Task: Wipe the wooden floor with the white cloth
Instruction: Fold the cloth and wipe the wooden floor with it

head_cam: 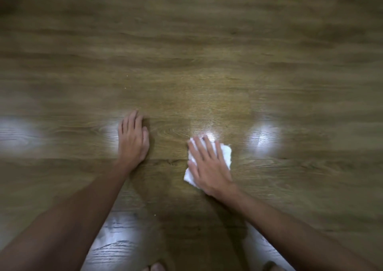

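The glossy brown wooden plank floor (pixel 207 63) fills the view. The left hand (pixel 132 140) rests flat on it, fingers straight. The right hand (pixel 207 167) presses flat on the small folded white cloth (pixel 224 153).

The single head view looks steeply down and forward, close above the wooden floor (pixel 186 53).

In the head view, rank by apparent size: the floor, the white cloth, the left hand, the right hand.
1. Floor: fills nearly the whole view.
2-4. Left hand, right hand and white cloth: all look alike. The right hand lies flat on the cloth and hides much of it, so I will not rank them.
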